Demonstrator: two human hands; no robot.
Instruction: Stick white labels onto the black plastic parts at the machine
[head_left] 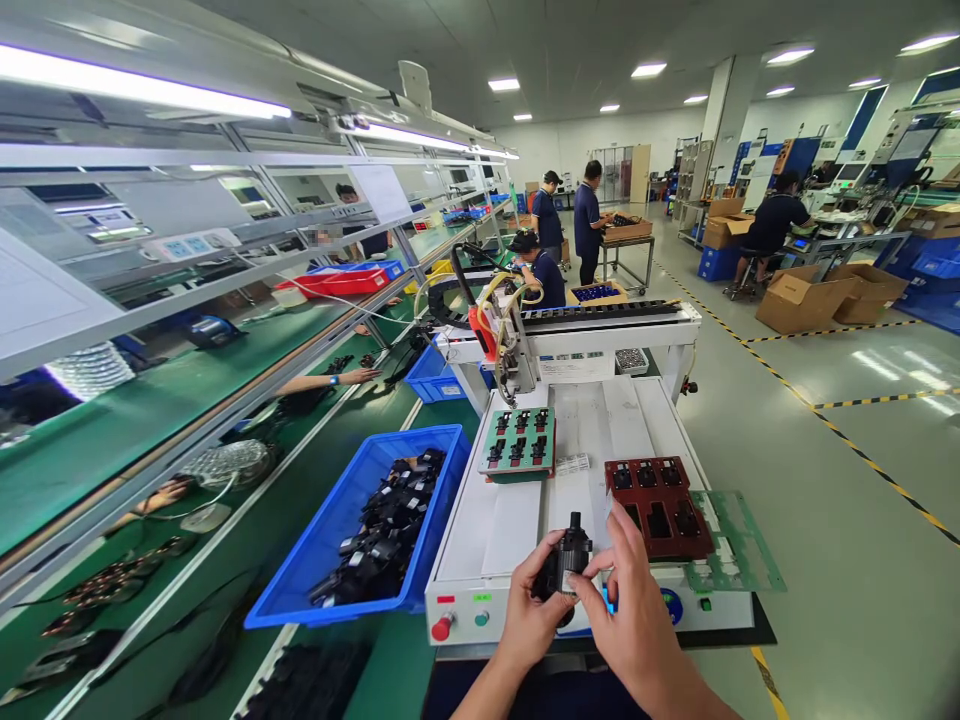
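Over the machine's front edge, we hold a black part [568, 562] in both hands: left hand [531, 615] wraps its body, right hand [634, 610] pinches its side. We judge inspection underway; next, seating it squarely in the red tray [660, 505].

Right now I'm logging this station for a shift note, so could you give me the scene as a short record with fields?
left hand: left hand grips a small black part
right hand: right hand touches the same part
right fixture: dark red tray, some pockets filled
left fixture: green tray holding black parts
machine: white benchtop machine with a red button
bin: blue bin of black parts, left of the machine
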